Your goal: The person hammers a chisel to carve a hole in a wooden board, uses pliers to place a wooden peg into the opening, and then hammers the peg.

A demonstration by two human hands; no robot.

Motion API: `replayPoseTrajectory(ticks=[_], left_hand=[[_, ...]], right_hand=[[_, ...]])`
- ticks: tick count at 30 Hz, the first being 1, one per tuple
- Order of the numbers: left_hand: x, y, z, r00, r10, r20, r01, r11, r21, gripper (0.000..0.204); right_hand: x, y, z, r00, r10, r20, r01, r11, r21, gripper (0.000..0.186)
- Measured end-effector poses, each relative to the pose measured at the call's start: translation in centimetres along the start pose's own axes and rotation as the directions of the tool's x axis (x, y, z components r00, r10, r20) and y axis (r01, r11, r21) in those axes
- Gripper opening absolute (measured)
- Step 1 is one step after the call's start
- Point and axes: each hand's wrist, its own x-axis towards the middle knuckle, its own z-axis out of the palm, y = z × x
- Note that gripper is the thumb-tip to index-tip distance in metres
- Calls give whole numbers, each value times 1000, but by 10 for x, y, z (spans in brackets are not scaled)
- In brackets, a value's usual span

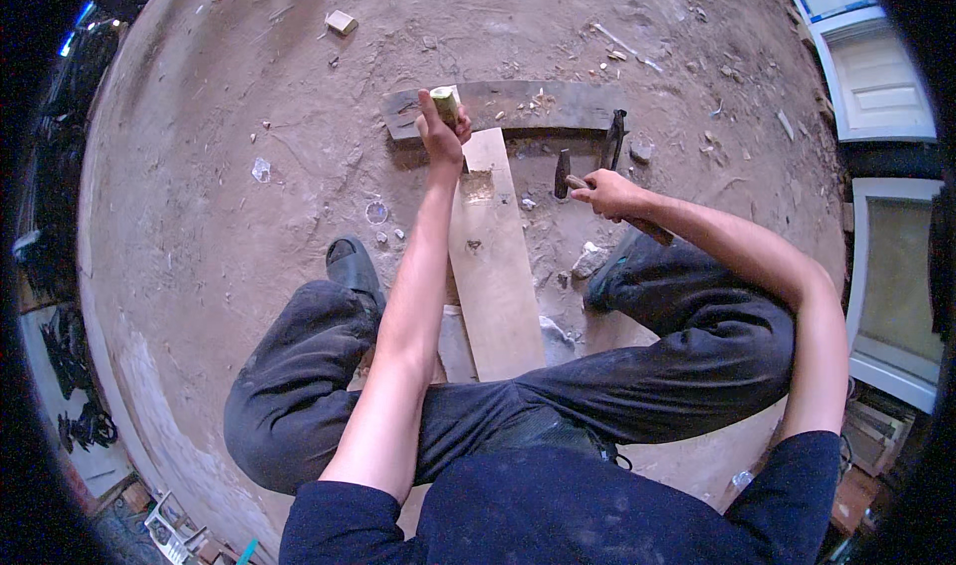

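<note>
The left hand (443, 139), just above the centre of the frame, is wrapped around the pale green handle of a chisel-like tool (445, 100), the handle's end showing above the fist. A thin dark part of it shows below the fist, by the left edge of the board; whether it touches the wood cannot be told. The right hand (610, 195), right of centre, grips a hammer (563, 175) by its wooden handle, with the dark head to the left of the fist, apart from the board, and the handle's end sticking out at the lower right.

Between the hands and below them lies the pale wooden board (498, 291), running from upper centre down to the person's lap. It has a rough cut recess near its upper end and a dark knot below that. Beyond its upper end, a darker plank (578, 102) lies crosswise with wood chips on it. Dark pincers (614, 139) stand at that plank's right end, near a grey stone (640, 154). A paler stone (590, 259) sits right of the board, near the person's foot. Around them spreads a dusty earthen floor (299, 97), with a small box-shaped block (342, 21) at upper left. White-framed panels (896, 276) line the right edge.
</note>
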Motion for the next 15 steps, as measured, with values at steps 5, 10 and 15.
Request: replayPoseTrajectory(ticks=[5, 10, 15], left_hand=[[-2, -2, 0, 997, 68, -47, -66, 997, 30, 68], [1, -9, -3, 983, 138, -125, -140, 990, -11, 71], [1, -10, -3, 980, 134, -145, -133, 991, 15, 71]], right_hand=[[-5, 1, -1, 1000, -6, -8, 6, 1000, -24, 37], [0, 7, -2, 1000, -16, -14, 15, 998, -53, 39], [1, 6, 1, 994, -85, -66, 78, 991, -111, 42]])
